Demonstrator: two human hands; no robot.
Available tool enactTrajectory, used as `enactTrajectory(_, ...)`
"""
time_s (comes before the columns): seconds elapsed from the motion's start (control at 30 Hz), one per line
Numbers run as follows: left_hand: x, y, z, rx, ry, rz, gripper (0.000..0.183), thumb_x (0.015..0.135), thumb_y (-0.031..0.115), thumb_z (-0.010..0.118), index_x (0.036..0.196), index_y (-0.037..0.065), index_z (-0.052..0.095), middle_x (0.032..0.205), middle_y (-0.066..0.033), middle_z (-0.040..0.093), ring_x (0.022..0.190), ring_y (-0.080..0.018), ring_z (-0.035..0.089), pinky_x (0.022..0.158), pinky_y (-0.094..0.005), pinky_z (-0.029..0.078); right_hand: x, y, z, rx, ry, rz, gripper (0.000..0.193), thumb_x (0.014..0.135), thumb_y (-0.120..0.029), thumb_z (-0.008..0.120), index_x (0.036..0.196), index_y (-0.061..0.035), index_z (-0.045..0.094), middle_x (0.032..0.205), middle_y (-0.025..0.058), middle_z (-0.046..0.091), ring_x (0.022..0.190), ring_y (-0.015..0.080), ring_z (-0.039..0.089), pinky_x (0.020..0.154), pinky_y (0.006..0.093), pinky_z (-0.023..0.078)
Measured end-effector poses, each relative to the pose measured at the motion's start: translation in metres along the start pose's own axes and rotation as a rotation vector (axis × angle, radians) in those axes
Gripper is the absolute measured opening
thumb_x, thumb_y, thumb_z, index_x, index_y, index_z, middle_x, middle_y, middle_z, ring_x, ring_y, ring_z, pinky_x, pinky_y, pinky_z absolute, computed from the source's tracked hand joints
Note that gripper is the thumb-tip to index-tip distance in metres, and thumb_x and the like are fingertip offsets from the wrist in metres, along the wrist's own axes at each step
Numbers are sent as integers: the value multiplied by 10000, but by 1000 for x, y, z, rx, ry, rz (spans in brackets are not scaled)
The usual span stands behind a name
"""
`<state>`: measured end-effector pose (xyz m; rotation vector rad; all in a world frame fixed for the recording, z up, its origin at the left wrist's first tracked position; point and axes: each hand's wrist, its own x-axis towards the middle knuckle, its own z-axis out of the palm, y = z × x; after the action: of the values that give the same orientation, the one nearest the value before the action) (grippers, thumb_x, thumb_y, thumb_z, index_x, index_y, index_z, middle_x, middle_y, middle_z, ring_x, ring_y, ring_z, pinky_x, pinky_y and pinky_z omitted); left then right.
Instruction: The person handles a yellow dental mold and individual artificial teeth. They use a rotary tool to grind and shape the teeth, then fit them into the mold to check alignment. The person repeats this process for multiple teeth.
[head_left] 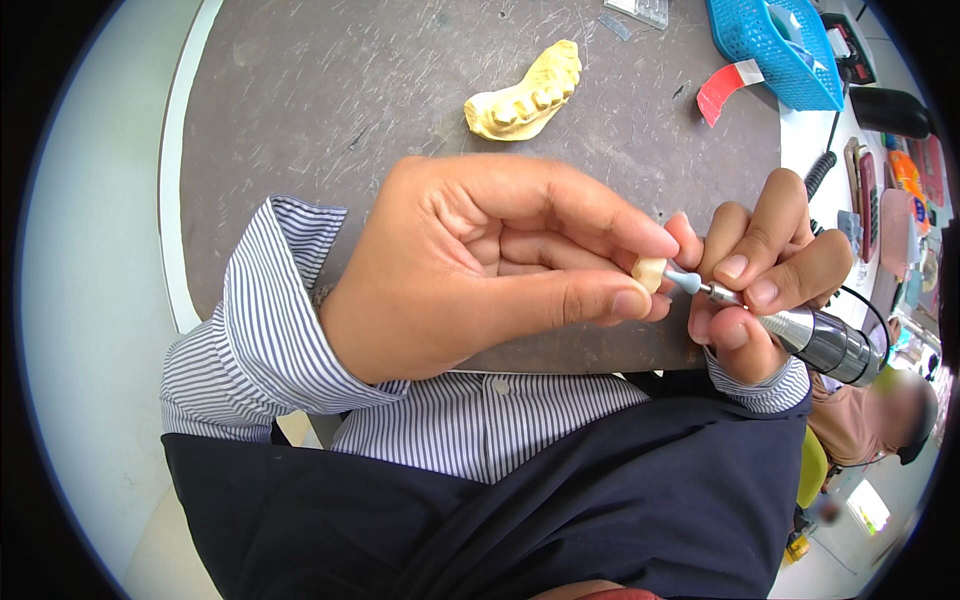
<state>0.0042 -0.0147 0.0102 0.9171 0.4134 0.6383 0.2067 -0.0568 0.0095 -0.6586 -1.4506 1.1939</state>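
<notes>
Between thumb and fingertips, my left hand (480, 265) pinches a small cream-coloured dental crown (648, 273). My right hand (770, 270) grips a black and silver dental handpiece (825, 340) like a pen, near its metal nose. A pale blue pointed polishing tip (684, 280) sits in the handpiece and reaches to the crown's right side; whether they touch is hard to tell. Fingertips of both hands come close together around the tip. Beyond my hands, a yellow dental cast (527, 95) with a row of teeth lies on the scratched grey-brown table mat (300, 110).
A blue perforated basket (775, 50) with packets in it stands at the far right, beside a red curved strip (722, 92). A coiled black cord (820, 175) runs along the right edge near assorted tools. Another person (870, 420) sits farther off at the right.
</notes>
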Motion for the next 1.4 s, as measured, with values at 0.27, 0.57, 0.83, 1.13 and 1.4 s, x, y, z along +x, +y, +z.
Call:
enactTrajectory(0.27,-1,1,0,36,24,19,232,780,-77,579,1008,-82,533,904,-207,624,852,-234,638,774,-297,529,1,-3,-1,-36,-43,18,230,749,-43,663,811,-111,451,857,58,464,547,64,479,911,322,460)
enactTrajectory(0.57,-1,1,-1,23,-13,17,237,782,-87,569,1015,-84,526,907,-210,622,854,-238,637,777,-297,528,0,0,2,0,32,0,231,753,-48,657,805,-113,442,859,61,460,538,63,466,891,299,473)
enactTrajectory(0.83,0,2,-1,-1,-11,-5,236,786,-93,560,1019,-82,525,916,-208,621,870,-234,633,777,-281,528,1,-1,-1,-21,-14,10,237,745,-56,665,806,-117,445,857,58,461,551,59,483,880,290,477)
enactTrajectory(1.13,-1,1,-1,-13,-5,-4,236,784,-94,561,1018,-85,526,918,-210,619,865,-237,634,768,-276,531,1,0,0,-18,2,13,232,747,-60,666,810,-116,450,857,57,462,554,61,489,877,282,476)
enactTrajectory(1.4,0,0,-1,-43,2,-7,243,782,-95,564,1021,-88,522,929,-215,617,871,-235,632,770,-278,530,2,-1,1,-12,-10,30,241,741,-50,673,813,-123,455,862,55,464,569,65,493,879,284,477)
